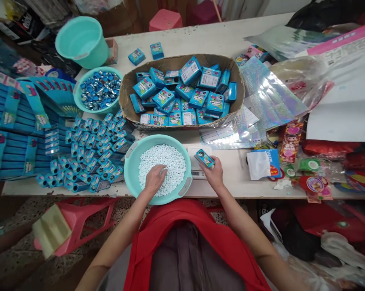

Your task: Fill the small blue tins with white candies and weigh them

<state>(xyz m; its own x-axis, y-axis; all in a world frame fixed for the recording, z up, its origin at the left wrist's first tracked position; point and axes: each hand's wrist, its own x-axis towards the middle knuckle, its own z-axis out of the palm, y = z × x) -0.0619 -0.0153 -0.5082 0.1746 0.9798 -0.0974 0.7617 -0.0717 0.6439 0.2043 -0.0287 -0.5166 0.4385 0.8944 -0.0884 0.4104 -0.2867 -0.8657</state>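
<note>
My left hand (155,179) dips into a turquoise basin (130,169) of small white candies (165,161). Its fingers are bent close together over the candies, and what lies between them is hidden. To the right, my right hand (214,171) grips a small blue candy box (204,158) with a dark opening in its upper face. This box is tilted above a white digital scale (198,174), whose display shows just below it. Left of the basin, many similar blue boxes (105,147) stand in rows with their dark openings facing up.
Behind the basin sits a cardboard tray (182,126) heaped with blue boxes. A second basin (76,95) holds metallic lids (100,91); an upright tub (81,42) stands behind it. Shiny plastic sheets (267,93) and packets (262,163) cover the right side. A pink stool (79,226) is below.
</note>
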